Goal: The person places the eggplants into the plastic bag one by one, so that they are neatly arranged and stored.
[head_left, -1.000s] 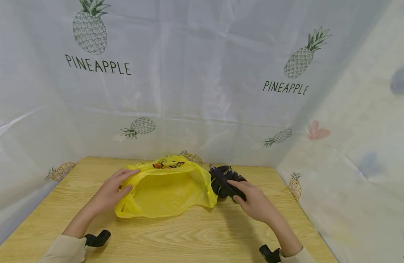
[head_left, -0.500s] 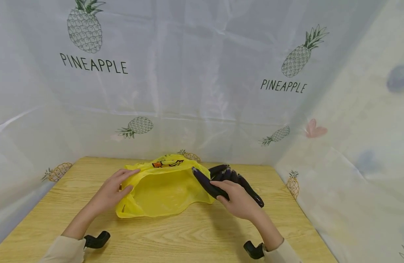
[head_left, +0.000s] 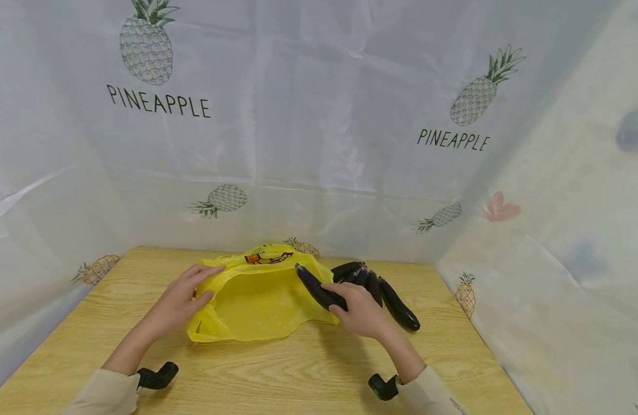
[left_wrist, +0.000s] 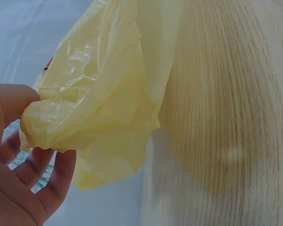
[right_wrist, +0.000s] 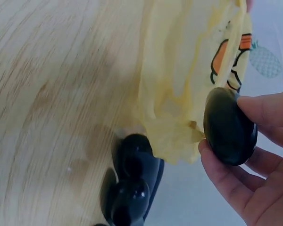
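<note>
A yellow plastic bag [head_left: 256, 308] lies on the table with its mouth spread toward me. My left hand [head_left: 180, 297] holds the left edge of that mouth; in the left wrist view thumb and fingers [left_wrist: 61, 181] grip a bunched fold of the film. A dark purple eggplant [head_left: 316, 288] is gripped in my right hand [head_left: 361, 311], its far tip over the right side of the bag's mouth. In the right wrist view the eggplant's rounded end [right_wrist: 230, 127] sits between thumb and fingertips. The bag's inner depth is partly hidden.
Several more eggplants [head_left: 372, 286] lie close together right of the bag, partly behind my right hand. One eggplant [head_left: 400, 308] lies a little apart on their right. The wooden table [head_left: 277, 374] meets a pineapple-print curtain [head_left: 308, 115] at the back and sides.
My right hand has carried the eggplant leftward from the pile to the bag's mouth, uncovering the other eggplants. My left hand has stayed at the bag's left edge.
</note>
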`<state>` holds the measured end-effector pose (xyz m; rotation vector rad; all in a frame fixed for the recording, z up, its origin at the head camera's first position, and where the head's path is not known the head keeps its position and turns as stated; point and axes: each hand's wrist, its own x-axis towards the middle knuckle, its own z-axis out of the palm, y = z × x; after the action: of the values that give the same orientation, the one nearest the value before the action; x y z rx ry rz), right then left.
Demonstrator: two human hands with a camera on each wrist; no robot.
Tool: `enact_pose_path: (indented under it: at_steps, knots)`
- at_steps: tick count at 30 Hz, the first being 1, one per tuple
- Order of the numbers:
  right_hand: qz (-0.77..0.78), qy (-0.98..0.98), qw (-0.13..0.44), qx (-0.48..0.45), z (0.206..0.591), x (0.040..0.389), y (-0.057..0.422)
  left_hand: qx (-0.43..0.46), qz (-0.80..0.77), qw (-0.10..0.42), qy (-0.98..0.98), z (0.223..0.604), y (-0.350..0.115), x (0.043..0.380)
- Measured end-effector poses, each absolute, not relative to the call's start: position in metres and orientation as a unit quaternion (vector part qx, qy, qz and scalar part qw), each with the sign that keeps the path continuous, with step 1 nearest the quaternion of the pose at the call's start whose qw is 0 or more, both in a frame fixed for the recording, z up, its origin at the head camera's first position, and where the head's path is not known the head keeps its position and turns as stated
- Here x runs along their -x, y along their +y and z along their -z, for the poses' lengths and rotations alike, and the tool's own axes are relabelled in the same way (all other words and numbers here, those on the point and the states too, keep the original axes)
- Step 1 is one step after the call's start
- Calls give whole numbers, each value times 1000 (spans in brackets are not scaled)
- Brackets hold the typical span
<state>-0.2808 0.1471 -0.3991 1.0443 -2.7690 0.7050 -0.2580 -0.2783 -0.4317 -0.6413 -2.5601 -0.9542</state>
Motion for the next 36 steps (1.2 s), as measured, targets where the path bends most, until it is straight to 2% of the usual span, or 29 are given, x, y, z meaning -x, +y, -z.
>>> enact_pose_path:
  at_steps: [11,22,36]
  knots:
    - [-296,-896,7,-331,407,283,131,217,330,177,-902,429,-275,258]
    - [-349,-902,1,-253,424,299,113,221,339,174,-898,429,-276,256]
    - [-370,-904,-1,-215,433,322,84,224,339,172,-897,430,-276,256]
